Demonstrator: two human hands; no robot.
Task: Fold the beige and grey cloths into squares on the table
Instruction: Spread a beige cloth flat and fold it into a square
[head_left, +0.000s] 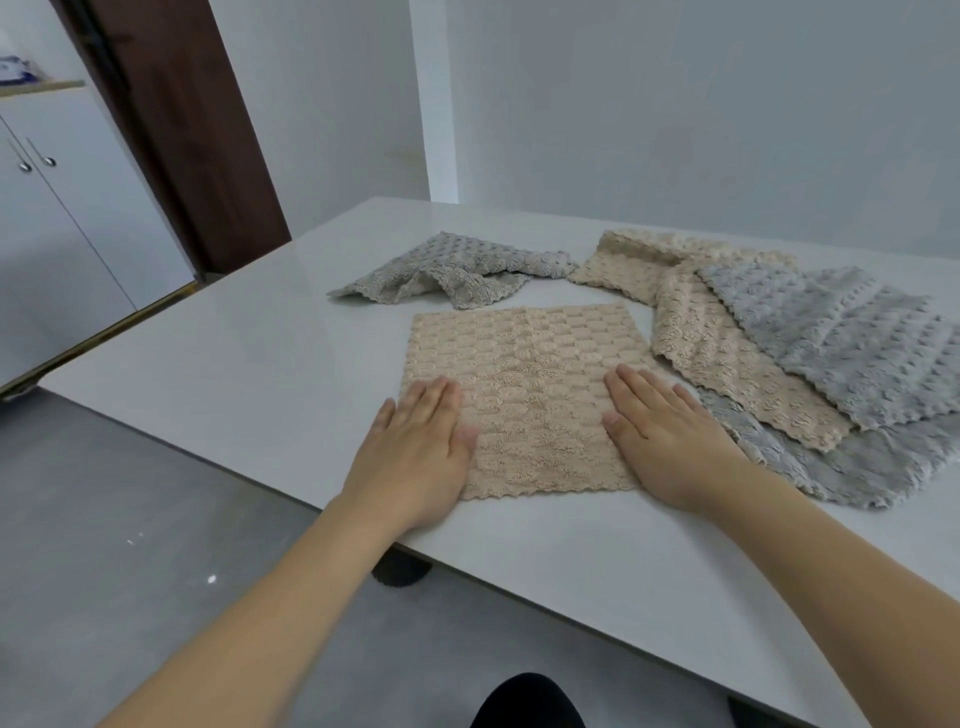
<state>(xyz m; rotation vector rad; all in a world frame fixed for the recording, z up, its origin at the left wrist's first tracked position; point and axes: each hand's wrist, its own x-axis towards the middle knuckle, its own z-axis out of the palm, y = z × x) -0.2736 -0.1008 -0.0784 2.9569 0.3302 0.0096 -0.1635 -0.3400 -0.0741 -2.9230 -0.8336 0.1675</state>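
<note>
A beige cloth (524, 374) lies spread flat on the white table (218, 364), close to the near edge. My left hand (415, 452) rests palm down on its left edge, fingers together and extended. My right hand (670, 441) lies flat on its right edge in the same way. Neither hand grips anything. A crumpled grey cloth (447, 270) sits behind the beige one. To the right is a loose pile: a beige cloth (727, 358), a grey cloth (841, 332) on top, and another grey cloth (883, 462) beneath.
The table's near edge runs diagonally from left to lower right, with grey floor below. A white wall stands behind the table. A brown door frame (171, 130) and white cabinets (57, 208) are at the left.
</note>
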